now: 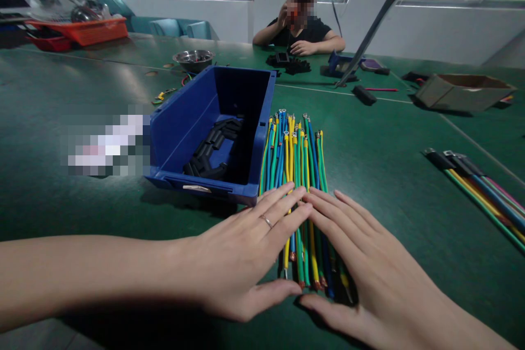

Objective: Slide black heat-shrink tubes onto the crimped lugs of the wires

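Note:
A bundle of cut cables (pixel 305 161), in blue, yellow and green, lies lengthwise on the green table. Metal lugs show at the far ends, and bare copper shows at several near ends. My left hand (pixel 250 240), with a ring on one finger, rests flat across the cables from the left, fingers stretched out. From the right my right hand (pixel 361 246) lies over them too, fingers extended, its fingertips meeting those of the left. Both hands hide the middle of the bundle. Left of the cables stands a blue plastic bin (pixel 262 158) with black sleeve-like pieces (pixel 211 145) inside.
More cables (pixel 484 186) with black-covered ends lie at the right. A cardboard box (pixel 463 90), a metal bowl (pixel 193 59) and an orange basket (pixel 98 31) stand farther back. A slanted metal pole (pixel 377 24) rises from the table. Across it sits a person (pixel 301 27).

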Demonstrator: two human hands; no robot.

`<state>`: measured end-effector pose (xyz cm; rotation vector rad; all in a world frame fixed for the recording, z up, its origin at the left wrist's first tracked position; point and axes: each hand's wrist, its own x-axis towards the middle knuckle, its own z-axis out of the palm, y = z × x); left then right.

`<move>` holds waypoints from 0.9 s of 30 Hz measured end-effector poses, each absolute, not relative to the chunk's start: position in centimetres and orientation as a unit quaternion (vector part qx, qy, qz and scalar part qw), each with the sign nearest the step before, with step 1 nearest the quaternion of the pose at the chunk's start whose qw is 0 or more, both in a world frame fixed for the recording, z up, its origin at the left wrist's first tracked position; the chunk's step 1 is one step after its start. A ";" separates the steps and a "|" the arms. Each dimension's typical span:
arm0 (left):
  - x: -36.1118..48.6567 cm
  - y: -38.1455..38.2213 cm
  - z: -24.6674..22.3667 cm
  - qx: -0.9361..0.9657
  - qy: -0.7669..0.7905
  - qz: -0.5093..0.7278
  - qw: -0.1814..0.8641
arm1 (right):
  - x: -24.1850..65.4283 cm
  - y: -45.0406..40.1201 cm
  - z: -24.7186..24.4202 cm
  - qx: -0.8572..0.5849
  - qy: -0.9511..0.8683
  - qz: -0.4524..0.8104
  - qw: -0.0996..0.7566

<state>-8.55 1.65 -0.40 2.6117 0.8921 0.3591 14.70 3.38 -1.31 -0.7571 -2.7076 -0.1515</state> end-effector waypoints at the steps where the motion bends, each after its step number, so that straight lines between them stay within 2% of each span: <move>1: -8.5 1.7 -0.5 0.922 0.323 0.115 0.181 | 14.7 3.4 -1.4 -0.272 -0.949 -0.049 0.152; 7: -8.7 1.7 -0.8 0.918 0.327 0.113 0.194 | 14.8 3.6 -1.5 -0.270 -0.953 -0.042 0.133; 27: -8.7 1.6 -0.6 0.932 0.317 0.114 0.133 | 15.0 3.3 -1.1 -0.249 -0.956 -0.084 0.127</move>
